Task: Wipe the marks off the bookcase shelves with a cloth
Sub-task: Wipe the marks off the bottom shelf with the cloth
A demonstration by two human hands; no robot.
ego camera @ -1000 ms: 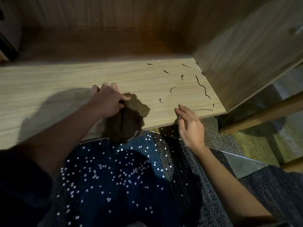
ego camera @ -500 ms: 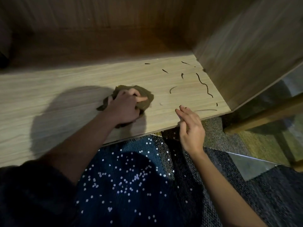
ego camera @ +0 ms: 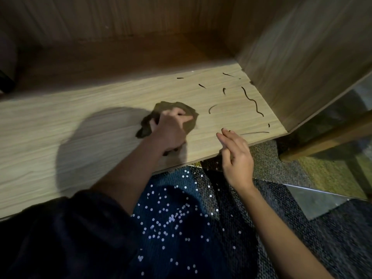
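Note:
A light wooden bookcase shelf (ego camera: 80, 121) runs across the view. Several dark marks (ego camera: 252, 101) are scrawled on its right end, among them a long wavy line and short dashes. My left hand (ego camera: 171, 131) presses a crumpled olive-brown cloth (ego camera: 188, 114) flat on the shelf, just left of the marks. My right hand (ego camera: 236, 156) rests on the shelf's front edge with its fingers loosely apart, holding nothing, beside a faint streak (ego camera: 255, 133).
The bookcase's side panel (ego camera: 302, 63) rises at the right and its back wall (ego camera: 120, 19) is in shadow. Below the shelf edge lie a dark blue dotted fabric (ego camera: 175, 222) and grey carpet (ego camera: 267, 164). A wooden furniture leg (ego camera: 326, 137) stands at right.
My left hand has slid the cloth from the shelf's front edge up onto the shelf and rightward toward the marks. The small mark nearest the cloth is gone. My right hand has barely moved.

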